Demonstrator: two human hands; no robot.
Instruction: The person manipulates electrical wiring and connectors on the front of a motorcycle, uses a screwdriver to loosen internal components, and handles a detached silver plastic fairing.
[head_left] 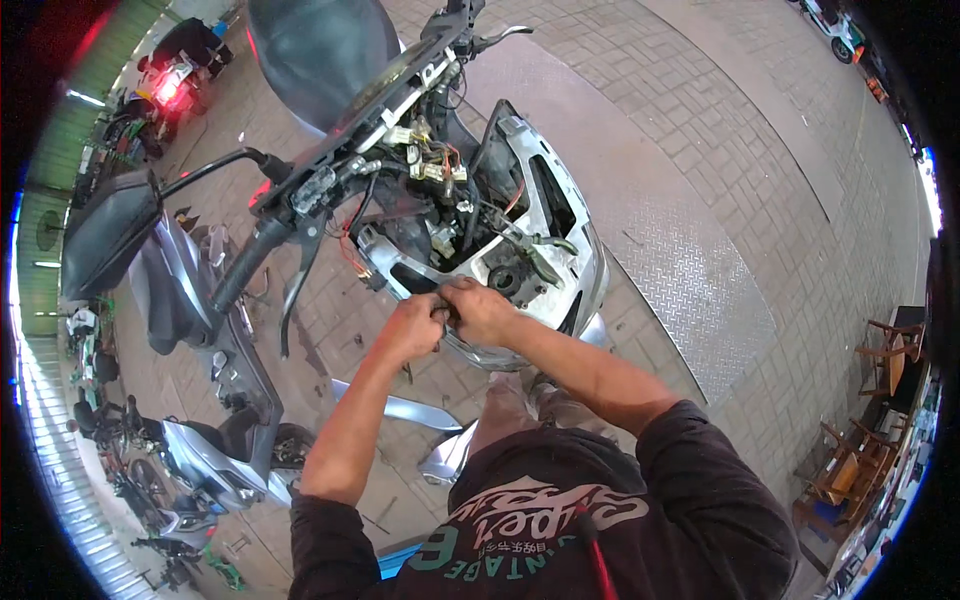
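Observation:
A scooter with its front opened up fills the upper middle of the view, showing bundled wires and connectors (431, 166) and a pale front frame (545, 250). My left hand (421, 326) and my right hand (478, 312) are together on the lower left edge of that frame, both with curled fingers; what they grip between them is too small to make out. Pliers with green handles (540, 264) lie on the frame just above my right hand. A black handlebar grip (245, 265) and mirror (110, 230) stand to the left.
Loose silver body panels (405, 408) lie on the paved floor by my legs. More scooters (205, 460) line the left side, where another person (185, 50) is by a lit tail light. A metal plate (700, 300) lies at right, wooden chairs (885, 350) along the right edge.

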